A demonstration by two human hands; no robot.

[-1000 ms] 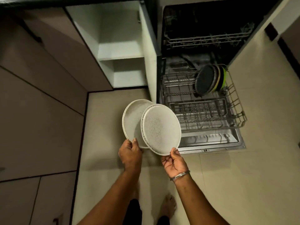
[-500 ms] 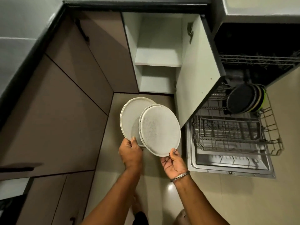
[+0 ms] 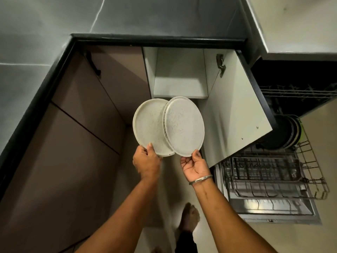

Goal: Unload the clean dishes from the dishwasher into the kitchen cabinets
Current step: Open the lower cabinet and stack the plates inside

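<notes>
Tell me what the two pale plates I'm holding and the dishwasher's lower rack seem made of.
Left-hand plate and right-hand plate: probably ceramic, possibly melamine; matte off-white, dark speckles, raised rim. Lower rack: metal wire, likely grey-coated; thin bars forming a grid.

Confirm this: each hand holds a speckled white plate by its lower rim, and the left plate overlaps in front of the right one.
No: the head view shows the right plate overlapping in front of the left plate. The left hand and right hand do each hold one by its lower rim.
</notes>
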